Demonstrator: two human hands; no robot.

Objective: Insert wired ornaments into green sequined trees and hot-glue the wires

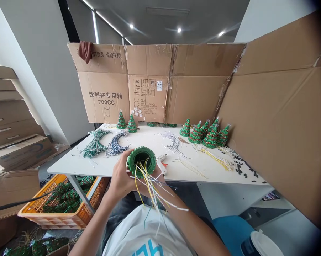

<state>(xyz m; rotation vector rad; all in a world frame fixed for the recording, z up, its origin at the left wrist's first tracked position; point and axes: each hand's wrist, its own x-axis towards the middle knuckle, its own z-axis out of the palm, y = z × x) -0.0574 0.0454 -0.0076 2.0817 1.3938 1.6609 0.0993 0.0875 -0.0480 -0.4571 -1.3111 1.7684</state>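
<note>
Both hands are up close in front of me, holding a green beaded cone-shaped tree upside down, its hollow base facing me. My left hand wraps the cone's lower side. My right hand grips the far side, partly hidden behind the cone and wires. A loose bunch of thin yellow and white wires comes out of the hollow and hangs down past my right forearm. Just beyond the cone lies a white tool with a red part, possibly a glue gun.
The white table holds several finished beaded trees and bundles of green and blue wires. A cardboard backdrop stands behind it. Below left, an orange crate holds more trees. A lidded cup sits lower right.
</note>
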